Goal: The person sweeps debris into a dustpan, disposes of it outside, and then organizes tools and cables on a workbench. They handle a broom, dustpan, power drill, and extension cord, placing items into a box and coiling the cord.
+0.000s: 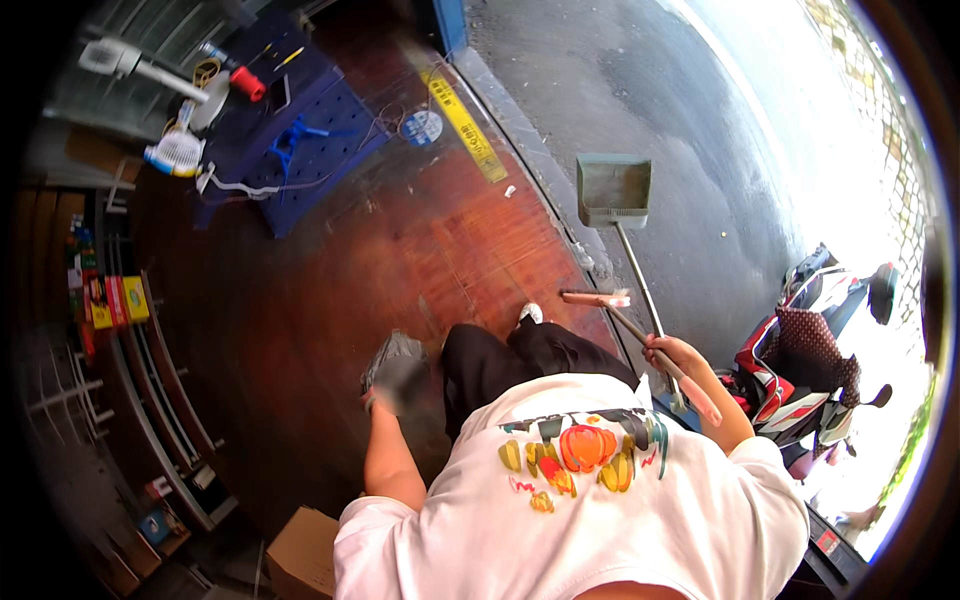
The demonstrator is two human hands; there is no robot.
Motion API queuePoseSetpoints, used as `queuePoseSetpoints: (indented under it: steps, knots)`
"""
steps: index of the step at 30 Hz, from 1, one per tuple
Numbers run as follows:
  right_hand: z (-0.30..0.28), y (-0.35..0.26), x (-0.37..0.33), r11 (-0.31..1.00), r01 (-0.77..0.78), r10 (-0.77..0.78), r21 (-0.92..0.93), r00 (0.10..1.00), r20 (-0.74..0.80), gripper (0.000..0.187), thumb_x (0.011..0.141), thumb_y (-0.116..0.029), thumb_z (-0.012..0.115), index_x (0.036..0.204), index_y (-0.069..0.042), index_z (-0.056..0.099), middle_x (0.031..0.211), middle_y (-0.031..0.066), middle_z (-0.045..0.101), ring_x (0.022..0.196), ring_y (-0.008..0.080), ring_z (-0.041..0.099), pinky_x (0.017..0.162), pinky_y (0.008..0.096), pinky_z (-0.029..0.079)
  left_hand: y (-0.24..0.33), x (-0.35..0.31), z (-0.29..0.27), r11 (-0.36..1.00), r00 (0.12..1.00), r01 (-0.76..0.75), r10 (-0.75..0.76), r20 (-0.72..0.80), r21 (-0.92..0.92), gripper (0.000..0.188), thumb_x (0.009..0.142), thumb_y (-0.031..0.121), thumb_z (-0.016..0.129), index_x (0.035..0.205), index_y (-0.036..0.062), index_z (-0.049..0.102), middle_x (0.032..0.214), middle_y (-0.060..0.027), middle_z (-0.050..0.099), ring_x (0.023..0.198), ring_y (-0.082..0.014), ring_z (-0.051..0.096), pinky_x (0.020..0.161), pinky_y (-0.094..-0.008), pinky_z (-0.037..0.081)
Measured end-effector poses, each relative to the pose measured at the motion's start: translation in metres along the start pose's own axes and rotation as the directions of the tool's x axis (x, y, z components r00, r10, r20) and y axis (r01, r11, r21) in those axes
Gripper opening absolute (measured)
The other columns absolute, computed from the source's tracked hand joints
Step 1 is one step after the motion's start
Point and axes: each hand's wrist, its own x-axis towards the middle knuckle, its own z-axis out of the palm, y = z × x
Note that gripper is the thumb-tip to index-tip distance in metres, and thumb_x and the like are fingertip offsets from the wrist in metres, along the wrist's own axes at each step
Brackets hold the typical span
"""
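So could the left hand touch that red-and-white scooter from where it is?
Probably not: the left hand holds what looks like a grey bag, and the scooter stands well to the right, beyond the right hand.

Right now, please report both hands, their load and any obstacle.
Left hand closed on apparent grey bag. Right hand gripping broom and dustpan. Scooter parked at right, possible obstacle.

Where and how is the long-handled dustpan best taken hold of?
Probably by the near end of its handle, coming from the near side with a wrapping grip. Long and thin, it slants from the wide, open pan back toward the right hand, so that end looks easiest to close around.
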Motion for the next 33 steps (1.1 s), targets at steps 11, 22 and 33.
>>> queuePoseSetpoints:
  steps: [11, 22, 33]
  knots:
    - [-0.040, -0.203, 0.030, 0.771, -0.011, 0.061, 0.637, 0.997, -0.056, 0.007, 0.087, -0.007, 0.050, 0.085, -0.013, 0.051, 0.080, 0.0082, 0.054, 0.059, 0.0140, 0.056, 0.049, 0.0242, 0.052, 0.222, -0.114, 0.357, 0.927, 0.954, -0.255, 0.195, 0.229, 0.274, 0.049, 0.091, 0.017, 0.031, 0.137, -0.0009, 0.031, 0.140, -0.0231, 0.035, 0.128, -0.0328, 0.039, 0.103, -0.0401, 0.035]
    - [0.060, -0.542, 0.073, 0.395, 0.033, -0.141, 0.918, 0.990, 0.026, 0.006, 0.087, -0.007, 0.051, 0.081, -0.009, 0.051, 0.076, 0.0047, 0.050, 0.061, 0.0132, 0.055, 0.055, 0.0249, 0.052, 0.471, -0.306, 0.757, -0.120, 0.523, -0.683, 0.607, 0.598, 0.720, 0.029, 0.086, 0.017, 0.049, 0.113, 0.0077, 0.056, 0.119, -0.0148, 0.048, 0.107, -0.0345, 0.052, 0.091, -0.0417, 0.042]
    - [0.028, -0.907, 0.223, 0.428, 0.253, -0.300, 0.868, 0.945, -0.128, 0.006, 0.087, -0.002, 0.049, 0.086, -0.007, 0.052, 0.079, 0.0082, 0.050, 0.061, 0.0125, 0.054, 0.051, 0.0223, 0.053, 0.663, -0.406, 1.179, -0.480, 0.081, -0.753, 0.612, 0.787, 0.451, 0.021, 0.078, 0.012, 0.056, 0.099, 0.0155, 0.056, 0.097, -0.0072, 0.063, 0.101, -0.0244, 0.055, 0.101, -0.0364, 0.032]
